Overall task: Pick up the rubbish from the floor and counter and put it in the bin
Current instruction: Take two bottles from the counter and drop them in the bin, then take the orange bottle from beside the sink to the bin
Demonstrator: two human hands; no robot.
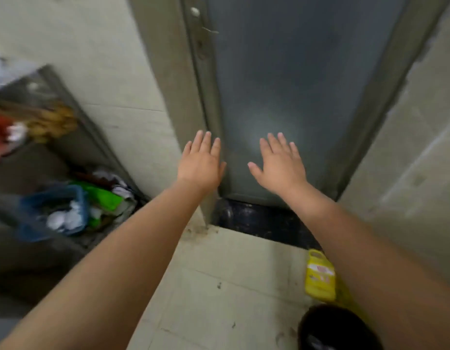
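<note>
My left hand (202, 162) and my right hand (279, 162) are both stretched out in front of a grey door, palms down, fingers apart, holding nothing. On the floor at the lower right lies a yellow plastic bottle (320, 276), partly under my right forearm. A blue basket (54, 210) at the left holds white crumpled paper, with green and white wrappers (105, 198) piled beside it. A dark round bin (337, 329) shows at the bottom right edge, mostly hidden by my right arm.
A grey metal door (294, 84) with a dark threshold (264, 223) fills the middle. A dark counter (37, 157) runs along the left, with blurred red and yellow items (49, 122) on it. Pale floor tiles (219, 286) lie below.
</note>
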